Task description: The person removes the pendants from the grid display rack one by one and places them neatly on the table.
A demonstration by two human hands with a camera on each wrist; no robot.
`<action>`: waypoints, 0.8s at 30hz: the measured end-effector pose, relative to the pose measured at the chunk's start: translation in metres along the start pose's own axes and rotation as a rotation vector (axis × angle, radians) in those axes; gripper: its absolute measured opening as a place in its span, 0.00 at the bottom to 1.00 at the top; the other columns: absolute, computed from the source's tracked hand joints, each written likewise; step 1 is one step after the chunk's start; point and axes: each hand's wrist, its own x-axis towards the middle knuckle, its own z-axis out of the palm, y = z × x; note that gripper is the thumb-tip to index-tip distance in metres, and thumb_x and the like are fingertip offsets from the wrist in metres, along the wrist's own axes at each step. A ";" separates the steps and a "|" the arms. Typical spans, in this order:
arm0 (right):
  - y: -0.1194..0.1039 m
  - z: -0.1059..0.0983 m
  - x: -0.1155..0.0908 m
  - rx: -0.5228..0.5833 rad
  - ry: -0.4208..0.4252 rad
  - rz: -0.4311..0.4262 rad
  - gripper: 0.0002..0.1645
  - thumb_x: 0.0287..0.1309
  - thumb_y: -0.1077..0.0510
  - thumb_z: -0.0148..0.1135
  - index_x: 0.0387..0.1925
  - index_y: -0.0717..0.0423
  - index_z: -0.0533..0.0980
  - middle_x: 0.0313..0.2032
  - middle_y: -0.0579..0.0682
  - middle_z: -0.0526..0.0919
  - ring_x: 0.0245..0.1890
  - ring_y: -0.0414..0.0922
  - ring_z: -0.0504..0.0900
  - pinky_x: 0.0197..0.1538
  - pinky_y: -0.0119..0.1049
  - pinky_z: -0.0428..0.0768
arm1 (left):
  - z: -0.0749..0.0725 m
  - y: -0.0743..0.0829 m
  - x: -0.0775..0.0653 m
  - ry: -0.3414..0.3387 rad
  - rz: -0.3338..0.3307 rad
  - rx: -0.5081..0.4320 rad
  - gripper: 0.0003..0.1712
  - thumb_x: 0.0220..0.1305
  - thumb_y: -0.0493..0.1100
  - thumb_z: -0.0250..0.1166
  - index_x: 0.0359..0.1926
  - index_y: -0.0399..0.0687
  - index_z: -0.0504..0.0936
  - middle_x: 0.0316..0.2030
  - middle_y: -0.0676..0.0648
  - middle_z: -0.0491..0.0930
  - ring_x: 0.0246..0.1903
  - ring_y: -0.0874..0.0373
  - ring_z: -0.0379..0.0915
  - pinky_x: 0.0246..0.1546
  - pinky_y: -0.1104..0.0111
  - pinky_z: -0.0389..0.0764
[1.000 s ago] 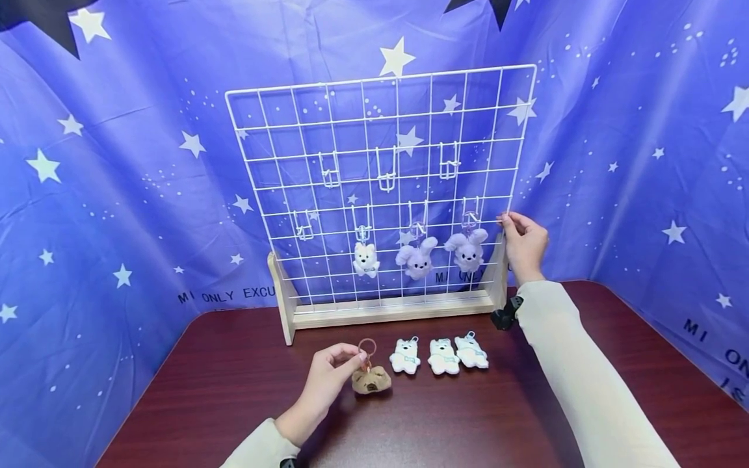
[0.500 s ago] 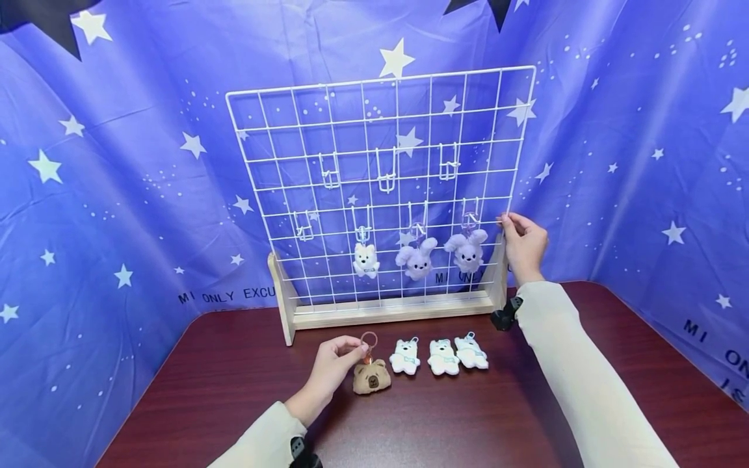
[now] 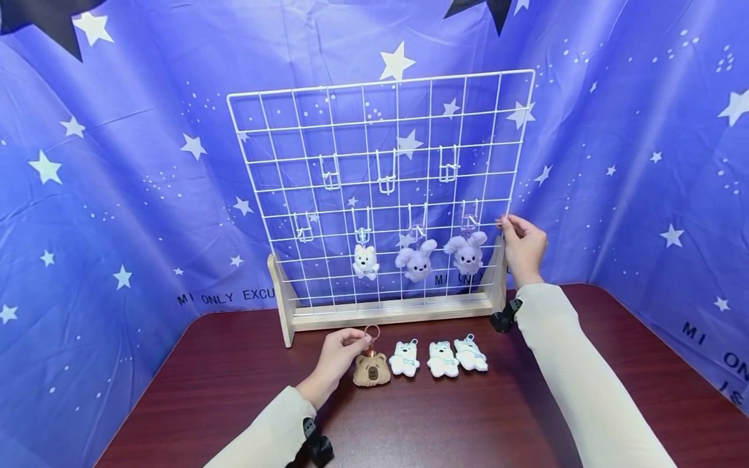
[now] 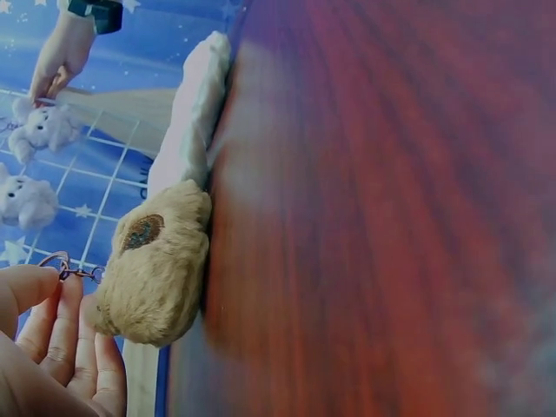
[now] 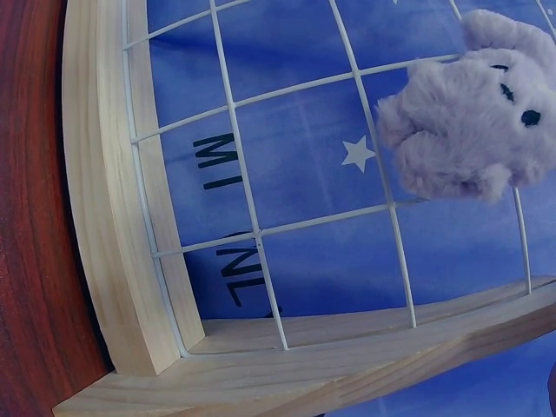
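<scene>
seven wire hooks (image 3: 386, 190) are counted on one grid rack (image 3: 380, 83) (three above, four below). two lilac rabbits (image 3: 417, 262) and one white bear (image 3: 366, 262) are hung there; on one worktop (image 3: 445, 416), three more white bears (image 3: 443, 361) are laid. one brown bear (image 3: 371, 372) is held, and two hands (image 3: 336, 361) are shown.

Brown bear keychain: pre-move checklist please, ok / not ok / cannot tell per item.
1. Left hand pinching the ring of the brown bear: ok.
2. Bear's face toward the head camera: ok.
3. Bear off the table: cannot tell.
4. Gap to the nearest white bear: cannot tell; they look very close.
5. Lower row's leftmost hook bare: ok.
6. Right hand free: not ok, it holds the grid's right edge.
</scene>
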 end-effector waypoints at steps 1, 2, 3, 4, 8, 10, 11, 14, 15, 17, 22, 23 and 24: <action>0.001 0.000 0.000 0.002 0.000 -0.001 0.16 0.60 0.57 0.62 0.45 0.65 0.80 0.39 0.55 0.86 0.27 0.23 0.78 0.39 0.18 0.75 | 0.000 -0.001 0.002 0.003 -0.003 0.008 0.11 0.58 0.32 0.63 0.37 0.22 0.78 0.28 0.39 0.83 0.26 0.60 0.78 0.28 0.72 0.77; 0.002 0.000 0.000 0.004 0.000 0.001 0.16 0.60 0.58 0.62 0.45 0.65 0.80 0.39 0.55 0.86 0.27 0.23 0.79 0.39 0.18 0.75 | 0.000 -0.003 0.004 0.007 -0.008 0.014 0.11 0.58 0.32 0.63 0.37 0.22 0.78 0.28 0.38 0.83 0.27 0.60 0.78 0.28 0.72 0.77; 0.002 0.000 0.001 0.006 -0.001 0.001 0.16 0.60 0.58 0.62 0.45 0.66 0.80 0.39 0.55 0.86 0.27 0.23 0.79 0.39 0.18 0.75 | 0.000 -0.008 0.008 0.008 -0.009 0.014 0.11 0.58 0.32 0.63 0.37 0.22 0.78 0.28 0.38 0.83 0.27 0.60 0.78 0.27 0.73 0.77; 0.003 0.000 0.001 0.009 -0.001 0.005 0.16 0.60 0.58 0.62 0.45 0.66 0.80 0.38 0.53 0.86 0.27 0.23 0.79 0.39 0.17 0.75 | -0.001 -0.014 0.011 0.007 -0.012 0.017 0.11 0.58 0.32 0.63 0.36 0.23 0.79 0.28 0.38 0.83 0.26 0.60 0.78 0.26 0.74 0.76; 0.001 0.000 0.000 0.014 0.007 0.014 0.17 0.59 0.56 0.63 0.45 0.64 0.81 0.35 0.47 0.87 0.27 0.23 0.78 0.40 0.18 0.75 | -0.002 -0.018 0.015 0.001 -0.040 0.027 0.11 0.56 0.31 0.63 0.36 0.22 0.79 0.26 0.39 0.83 0.24 0.62 0.76 0.25 0.75 0.74; 0.000 0.001 -0.001 0.016 0.011 0.014 0.17 0.59 0.56 0.63 0.45 0.64 0.81 0.34 0.44 0.87 0.27 0.23 0.78 0.40 0.18 0.75 | -0.002 -0.018 0.016 0.010 -0.059 0.029 0.10 0.55 0.30 0.64 0.35 0.22 0.79 0.24 0.43 0.83 0.22 0.64 0.75 0.24 0.75 0.72; 0.000 0.001 -0.001 0.013 0.013 0.012 0.17 0.59 0.55 0.63 0.45 0.65 0.81 0.34 0.45 0.87 0.27 0.23 0.79 0.40 0.18 0.75 | -0.002 -0.018 0.016 0.020 -0.068 0.031 0.10 0.54 0.29 0.64 0.35 0.23 0.79 0.24 0.44 0.83 0.22 0.65 0.74 0.23 0.76 0.72; 0.000 0.001 -0.002 -0.004 0.015 0.001 0.17 0.60 0.55 0.62 0.44 0.65 0.81 0.36 0.49 0.87 0.27 0.23 0.78 0.40 0.19 0.75 | -0.002 -0.017 0.017 0.043 -0.081 0.045 0.08 0.52 0.28 0.65 0.33 0.24 0.80 0.22 0.46 0.83 0.21 0.67 0.72 0.23 0.76 0.72; 0.000 0.001 -0.002 -0.009 0.015 -0.001 0.17 0.60 0.55 0.62 0.44 0.65 0.81 0.37 0.51 0.87 0.27 0.23 0.78 0.40 0.19 0.75 | -0.002 -0.016 0.017 0.047 -0.081 0.057 0.08 0.52 0.28 0.65 0.33 0.24 0.80 0.22 0.46 0.83 0.21 0.67 0.72 0.24 0.76 0.73; -0.001 0.001 -0.002 -0.016 0.017 -0.001 0.17 0.60 0.55 0.62 0.44 0.65 0.81 0.38 0.53 0.86 0.27 0.23 0.78 0.40 0.19 0.75 | -0.002 -0.016 0.017 0.045 -0.075 0.084 0.08 0.51 0.28 0.65 0.33 0.24 0.81 0.23 0.42 0.83 0.21 0.66 0.73 0.24 0.76 0.73; -0.001 0.001 -0.002 -0.011 0.020 0.003 0.17 0.60 0.55 0.62 0.44 0.64 0.81 0.38 0.52 0.86 0.27 0.22 0.78 0.40 0.19 0.75 | -0.002 -0.016 0.018 0.039 -0.065 0.128 0.10 0.50 0.29 0.66 0.35 0.24 0.81 0.26 0.37 0.83 0.22 0.66 0.74 0.24 0.75 0.74; -0.001 0.001 -0.002 -0.010 0.020 0.004 0.17 0.60 0.55 0.62 0.44 0.64 0.81 0.38 0.53 0.86 0.27 0.23 0.78 0.40 0.19 0.75 | -0.002 -0.016 0.018 0.041 -0.062 0.134 0.10 0.51 0.29 0.66 0.35 0.24 0.81 0.26 0.37 0.83 0.22 0.67 0.73 0.25 0.75 0.74; -0.001 0.001 -0.002 -0.011 0.019 0.003 0.17 0.60 0.55 0.62 0.44 0.64 0.81 0.39 0.54 0.86 0.27 0.22 0.78 0.40 0.19 0.75 | -0.003 -0.016 0.018 0.046 -0.060 0.139 0.10 0.51 0.29 0.66 0.35 0.24 0.81 0.26 0.38 0.83 0.22 0.67 0.73 0.25 0.74 0.75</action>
